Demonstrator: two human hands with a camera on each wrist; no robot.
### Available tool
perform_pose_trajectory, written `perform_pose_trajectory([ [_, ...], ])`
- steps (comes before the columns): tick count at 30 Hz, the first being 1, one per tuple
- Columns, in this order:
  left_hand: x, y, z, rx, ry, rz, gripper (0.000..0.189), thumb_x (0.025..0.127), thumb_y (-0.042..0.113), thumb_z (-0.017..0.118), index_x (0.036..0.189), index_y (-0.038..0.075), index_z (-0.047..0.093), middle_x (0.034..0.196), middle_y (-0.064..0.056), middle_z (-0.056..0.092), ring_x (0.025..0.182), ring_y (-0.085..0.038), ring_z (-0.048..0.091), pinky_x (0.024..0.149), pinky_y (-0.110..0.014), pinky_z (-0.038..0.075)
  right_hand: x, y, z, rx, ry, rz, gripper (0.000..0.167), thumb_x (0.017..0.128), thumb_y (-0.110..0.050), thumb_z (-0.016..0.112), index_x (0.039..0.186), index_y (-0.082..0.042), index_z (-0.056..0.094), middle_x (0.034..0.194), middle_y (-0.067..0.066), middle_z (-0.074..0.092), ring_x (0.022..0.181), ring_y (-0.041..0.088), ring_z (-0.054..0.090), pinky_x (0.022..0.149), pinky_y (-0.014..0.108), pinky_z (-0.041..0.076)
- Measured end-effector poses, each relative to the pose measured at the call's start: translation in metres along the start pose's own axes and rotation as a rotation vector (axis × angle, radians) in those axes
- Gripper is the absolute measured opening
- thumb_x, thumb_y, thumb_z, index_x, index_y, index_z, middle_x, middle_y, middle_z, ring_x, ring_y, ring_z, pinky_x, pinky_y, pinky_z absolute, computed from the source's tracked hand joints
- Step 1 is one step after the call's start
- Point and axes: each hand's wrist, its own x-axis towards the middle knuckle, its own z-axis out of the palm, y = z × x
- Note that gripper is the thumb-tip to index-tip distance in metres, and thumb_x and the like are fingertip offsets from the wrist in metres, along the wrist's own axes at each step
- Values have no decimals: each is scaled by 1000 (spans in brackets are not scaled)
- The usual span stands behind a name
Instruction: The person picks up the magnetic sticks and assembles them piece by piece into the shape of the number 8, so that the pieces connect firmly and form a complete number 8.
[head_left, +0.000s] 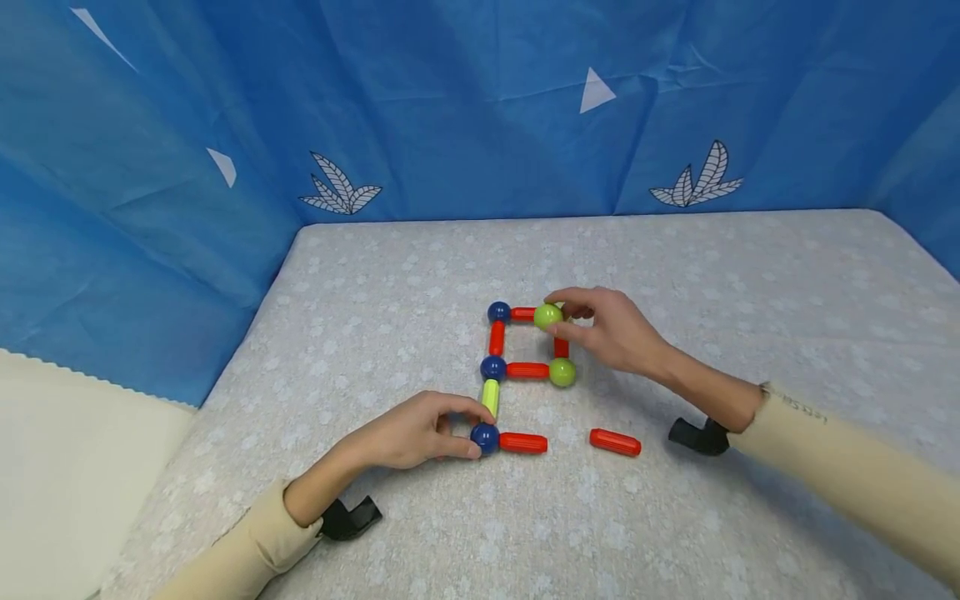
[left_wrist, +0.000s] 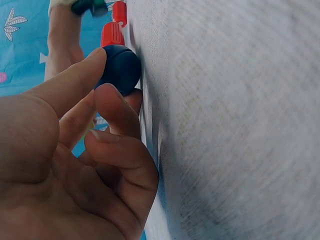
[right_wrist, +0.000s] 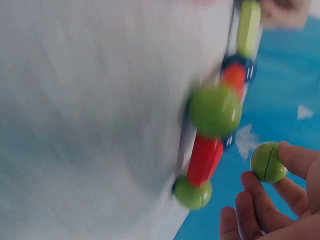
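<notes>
My left hand (head_left: 423, 429) pinches a dark blue ball (left_wrist: 120, 69) between thumb and fingers at the near end of a ball-and-rod construction. A red rod (head_left: 523, 442) runs right from this ball, and a yellow-green rod (head_left: 490, 398) leads up to another blue ball (head_left: 493, 367). Beyond that, red rods (head_left: 527, 370) and balls form a square. My right hand (head_left: 611, 329) holds a green ball (right_wrist: 269, 162) in its fingertips, over the square's far right corner in the head view. The right wrist view shows two other green balls (right_wrist: 215, 110) joined by a red rod (right_wrist: 204, 160).
A loose red rod (head_left: 615, 442) lies right of the near rod. The patterned grey tablecloth (head_left: 375, 308) extends around the pieces. Blue cloth (head_left: 487, 108) hangs behind and left of the table. Black wrist-mounted pieces (head_left: 701, 436) project below both sleeves.
</notes>
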Motion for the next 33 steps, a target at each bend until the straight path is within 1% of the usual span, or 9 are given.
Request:
perform_pose_trajectory([
  [3,0,0,0,4,6,5,33,90,27,75,122,21,69,97,5,62,54,-8,45,53,-25,39,-22,-7,5,10,-12,-11,35,91,-16,74,124,-7,68,106,4,69,97,26,60,85,49,46],
  [7,-1,-1,1,3,8,3,33,90,26,75,122,21,69,100,5,62,55,-8,46,53,-24,40,-46,-14,10,26,-21,-17,33,89,-16,76,121,-10,69,104,-1,68,95,24,61,78,46,48],
  [13,-1,-2,1,0,13,5,33,90,26,76,122,21,69,99,4,63,54,-8,45,53,-24,40,-76,-20,17,24,-35,-14,31,86,-19,79,116,-14,71,100,-8,67,91,19,62,78,44,49],
  [15,0,-1,1,0,12,1,33,89,26,76,122,21,69,98,4,62,54,-8,45,53,-24,39,-83,-21,18,12,-56,-8,31,85,-20,80,114,-15,71,97,-11,66,89,15,62,78,43,49],
  [17,0,0,1,-2,10,-1,33,90,26,75,122,21,69,98,4,62,54,-8,45,53,-24,40,-90,-22,20,10,-85,5,29,85,-22,80,111,-17,70,93,-13,65,84,12,60,75,39,50],
  [21,-1,0,1,-7,7,-2,34,90,26,75,122,20,69,99,4,62,54,-8,45,53,-25,40,-99,-24,22,4,-140,16,27,85,-29,80,107,-20,69,84,-16,62,74,8,55,67,30,47],
  [23,-1,0,1,-3,9,-1,34,90,27,75,122,20,68,100,4,62,54,-8,45,53,-25,40,-102,-24,23,-1,-161,7,26,85,-31,80,106,-21,68,81,-17,61,71,7,52,64,27,45],
  [28,-1,0,1,3,10,-2,34,90,27,75,122,21,69,100,4,62,55,-8,45,53,-25,39,-107,-23,28,-36,-196,-25,26,84,-32,81,104,-23,67,78,-19,57,69,8,51,62,25,43],
  [33,-1,1,2,0,8,-4,35,90,27,75,123,20,68,102,4,62,55,-8,45,53,-24,40,-106,-20,32,-71,-216,-19,26,83,-30,81,105,-23,68,80,-19,58,71,7,51,64,26,43],
])
